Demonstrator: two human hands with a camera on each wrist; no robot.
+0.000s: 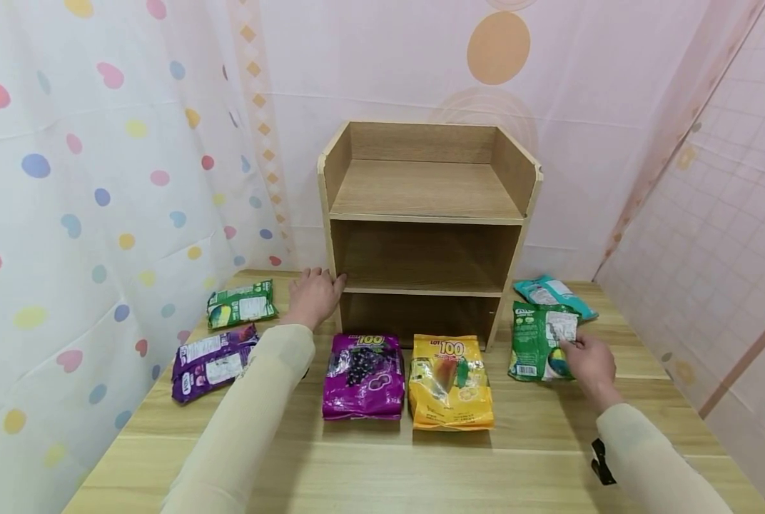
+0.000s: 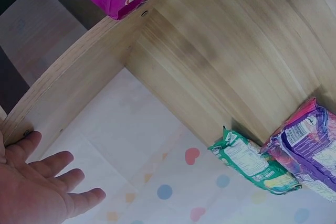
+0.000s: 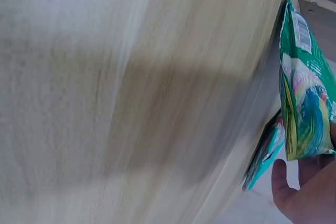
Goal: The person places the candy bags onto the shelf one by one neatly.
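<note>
Tabletop [image 1: 382, 467]; shelf top [image 1: 429, 187] in head view only

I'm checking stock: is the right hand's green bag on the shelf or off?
Off: the right hand holds the green bag beside the shelf.

- We've got a wood-grain table [image 1: 370, 471] carrying a three-tier wooden shelf [image 1: 429, 187] at the back.
- Shelf front: purple grape bag [image 1: 363, 380], yellow mango bag [image 1: 452, 389], side by side.
- Left: light-green packet [image 1: 241, 305], violet packet [image 1: 212, 360].
- Right: teal packet [image 1: 548, 290]; we can't tell whether the green bag [image 1: 532, 344] touches down.
</note>
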